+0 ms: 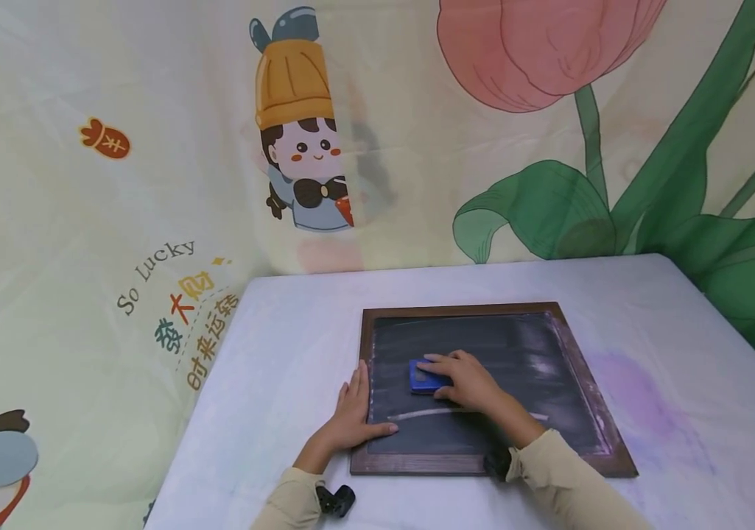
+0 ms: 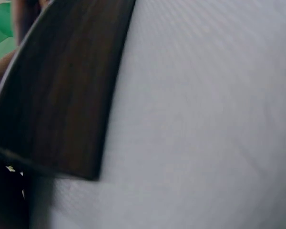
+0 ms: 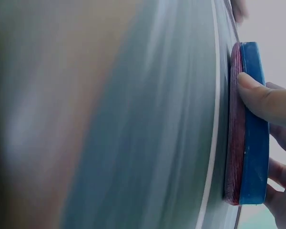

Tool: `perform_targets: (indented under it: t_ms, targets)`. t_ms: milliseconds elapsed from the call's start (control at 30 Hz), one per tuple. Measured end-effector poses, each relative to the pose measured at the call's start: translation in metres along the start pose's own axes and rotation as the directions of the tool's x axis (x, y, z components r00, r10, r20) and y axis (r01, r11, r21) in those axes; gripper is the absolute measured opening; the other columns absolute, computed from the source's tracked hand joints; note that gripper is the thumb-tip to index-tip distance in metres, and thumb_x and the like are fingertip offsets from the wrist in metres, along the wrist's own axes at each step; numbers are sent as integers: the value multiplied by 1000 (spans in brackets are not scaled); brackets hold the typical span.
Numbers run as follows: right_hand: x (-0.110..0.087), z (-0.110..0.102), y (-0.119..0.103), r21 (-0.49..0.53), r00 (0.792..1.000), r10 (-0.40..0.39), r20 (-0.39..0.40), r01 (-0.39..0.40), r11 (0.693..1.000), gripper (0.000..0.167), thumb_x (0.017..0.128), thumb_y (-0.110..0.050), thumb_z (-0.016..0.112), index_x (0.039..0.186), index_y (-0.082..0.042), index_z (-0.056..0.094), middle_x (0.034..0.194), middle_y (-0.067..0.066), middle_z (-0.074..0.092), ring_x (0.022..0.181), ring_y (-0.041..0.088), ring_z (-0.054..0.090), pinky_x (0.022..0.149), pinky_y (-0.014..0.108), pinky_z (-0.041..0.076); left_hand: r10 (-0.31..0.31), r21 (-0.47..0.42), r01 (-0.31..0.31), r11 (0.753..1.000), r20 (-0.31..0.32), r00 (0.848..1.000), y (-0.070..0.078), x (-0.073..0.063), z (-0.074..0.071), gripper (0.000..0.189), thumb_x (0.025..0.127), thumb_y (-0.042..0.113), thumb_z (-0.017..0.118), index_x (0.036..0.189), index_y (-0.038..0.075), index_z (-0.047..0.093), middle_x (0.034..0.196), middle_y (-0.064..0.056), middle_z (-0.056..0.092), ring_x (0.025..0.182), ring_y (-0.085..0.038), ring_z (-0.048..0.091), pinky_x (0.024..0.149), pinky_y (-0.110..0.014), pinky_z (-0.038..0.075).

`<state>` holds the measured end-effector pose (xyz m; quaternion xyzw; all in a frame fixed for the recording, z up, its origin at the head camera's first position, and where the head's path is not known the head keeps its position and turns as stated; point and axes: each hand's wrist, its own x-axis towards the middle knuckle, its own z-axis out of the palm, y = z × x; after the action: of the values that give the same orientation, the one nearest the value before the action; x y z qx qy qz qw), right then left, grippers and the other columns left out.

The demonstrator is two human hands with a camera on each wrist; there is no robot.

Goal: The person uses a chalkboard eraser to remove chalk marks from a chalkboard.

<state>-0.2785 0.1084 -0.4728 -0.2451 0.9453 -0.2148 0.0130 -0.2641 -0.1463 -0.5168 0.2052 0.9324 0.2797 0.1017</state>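
Note:
A small blackboard [image 1: 463, 434] in a brown wooden frame lies on the table. My right hand [image 1: 473, 383] grips a blue blackboard eraser [image 1: 420, 377] over the left half of the writing surface. In the right wrist view the eraser [image 3: 255, 152] shows a dark red felt pad facing the board, with the thumb on its side. Below it a white chalk line [image 1: 423, 414] crosses the board, partly hidden by the right arm. My left hand [image 1: 349, 414] rests on the frame's left side, its fingers straight and its thumb reaching onto the board.
A white cloth [image 1: 271, 353] covers the table and carries a purple stain [image 1: 636, 390] right of the board. Behind the table hangs a printed backdrop [image 1: 404, 147]. Pale chalk smears [image 1: 539, 364] mark the board's right side. Black wrist cameras sit at both cuffs.

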Motion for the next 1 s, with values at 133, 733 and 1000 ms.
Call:
perform_targets:
  t_ms: [133,733,1000]
  targets:
    - [-22,-19,42,15,996,81,-26,-81,997,58,76,-21,73,130,-19,53,137,9,48,109,36,48,86,52,42,15,-5,-15,1000,-10,1000,2,-2,-3,124,71,56,69,143,1,-15,152,-20,-10,141,-33,-1,110,-53,2]
    - [-80,-55,116,37,970,195,-143,-192,981,59,72,-15,75,126,-6,55,131,23,49,110,51,42,86,60,35,10,-12,-10,1000,6,1000,2,-1,0,122,72,57,67,144,1,-14,152,-18,-12,141,-32,-3,110,-53,1]
    - [-77,-52,111,34,968,182,-173,-179,983,57,71,-13,75,124,-4,56,128,24,51,106,49,45,86,58,35,8,-1,-8,1000,-8,1000,2,-3,-2,121,72,55,68,144,0,-12,152,-18,-11,141,-32,-1,110,-53,1]
